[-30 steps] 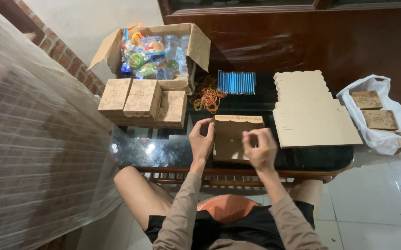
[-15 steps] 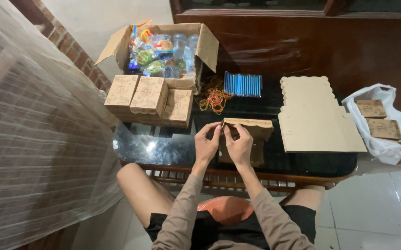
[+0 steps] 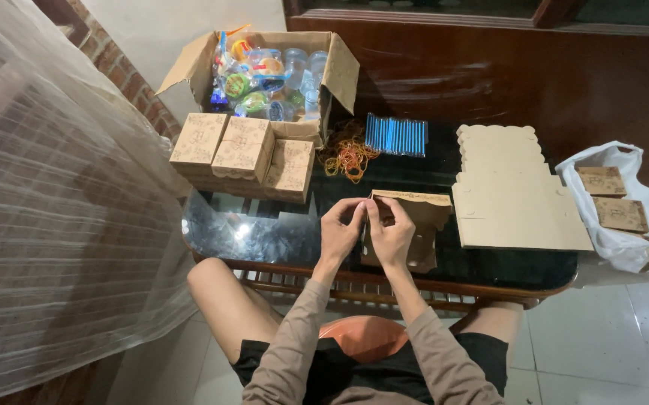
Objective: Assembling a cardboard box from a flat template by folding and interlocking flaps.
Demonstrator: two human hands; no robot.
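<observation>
A part-folded brown cardboard box (image 3: 420,225) stands on the dark glass table (image 3: 279,236) right in front of me. My left hand (image 3: 341,231) pinches its left edge with the fingers curled. My right hand (image 3: 392,234) sits close beside the left, fingers closed on the same side of the box. Both hands touch near the box's upper left corner. A stack of flat, unfolded box blanks (image 3: 513,191) lies to the right of the box.
Three finished brown boxes (image 3: 245,154) stand at the back left. Behind them is an open carton (image 3: 335,64) full of colourful cups and bottles. Rubber bands (image 3: 347,156) and blue straws (image 3: 395,135) lie mid-table. A white plastic bag (image 3: 617,210) with boxes sits on the right.
My right hand has moved left along the box and joined my left hand at its left edge. The view has shifted slightly.
</observation>
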